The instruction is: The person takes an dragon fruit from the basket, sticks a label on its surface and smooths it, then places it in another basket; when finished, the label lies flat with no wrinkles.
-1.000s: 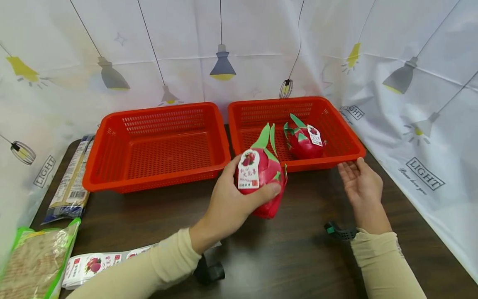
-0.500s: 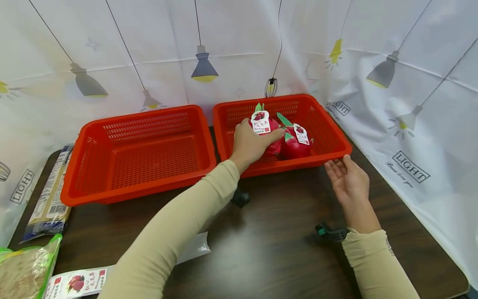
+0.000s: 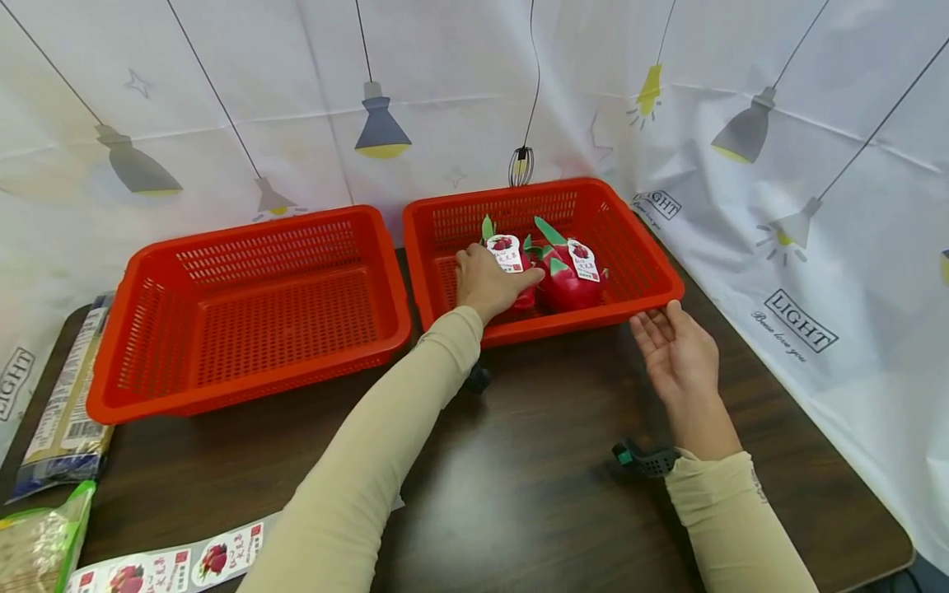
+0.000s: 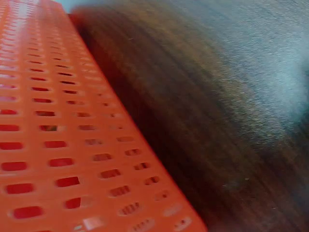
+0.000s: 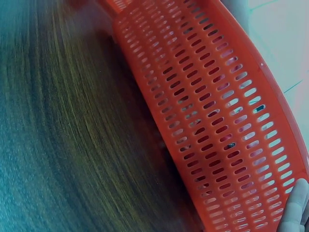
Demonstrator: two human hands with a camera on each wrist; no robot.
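In the head view my left hand (image 3: 487, 282) is inside the right red basket (image 3: 511, 332), holding a dragon fruit (image 3: 523, 296) with a white label and green leaf tips. Its thumb lies over the front of the fruit; the fingers are on the left side. Touching or close beside it, a second labelled dragon fruit (image 3: 567, 288) sits in the same basket. My right hand (image 3: 680, 354), palm up, holds the basket's front right corner at the rim. In the right wrist view, part of that hand (image 5: 295, 210) shows at the rim. The left wrist view shows no hand.
Another red basket (image 3: 282, 321) stands to the left. A strip of dragon fruit labels (image 3: 174, 564) lies at the front left. A green-edged bag (image 3: 37, 539) and a blue-ended packet (image 3: 70, 412) lie at the left. A printed white sheet (image 3: 460, 74) hangs behind.
My left hand has carried the dragon fruit from above the table into the right basket, beside the other one. The right hand stays at the basket's corner. The head view has shifted to the right.
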